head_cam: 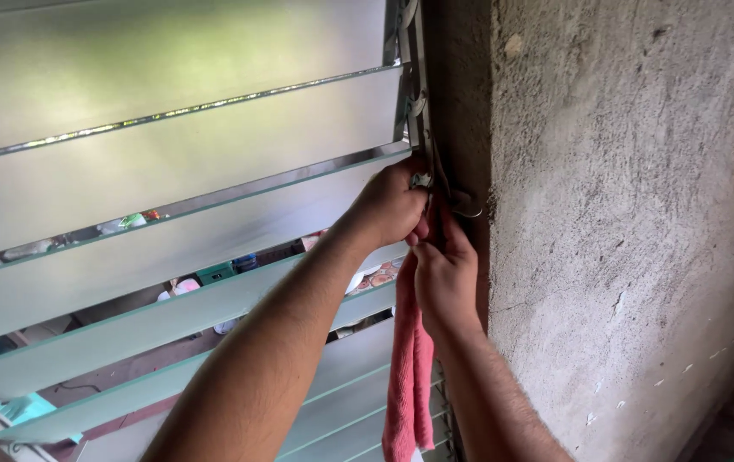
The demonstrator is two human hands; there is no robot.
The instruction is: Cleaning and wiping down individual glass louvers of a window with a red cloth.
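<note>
Both hands at metal louvre lever [451,195] on window frame beside rough concrete wall [632,214]: left hand [388,205] clenched around it, right hand [445,274] pinching limp pink cloth [409,376] hanging below, frosted glass slats [170,171] tilted.

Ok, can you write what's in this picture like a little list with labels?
Place: frosted glass louvre window beside a rough concrete wall
Slats: tilted partly open, gaps between them
Left hand: closed on the metal lever at the window frame
Right hand: just below the left, reaching up to the same lever
Cloth: pink towel hanging down by the right hand; which fingers grip it is hidden
Seen through gaps: blurred colourful things outside
</note>
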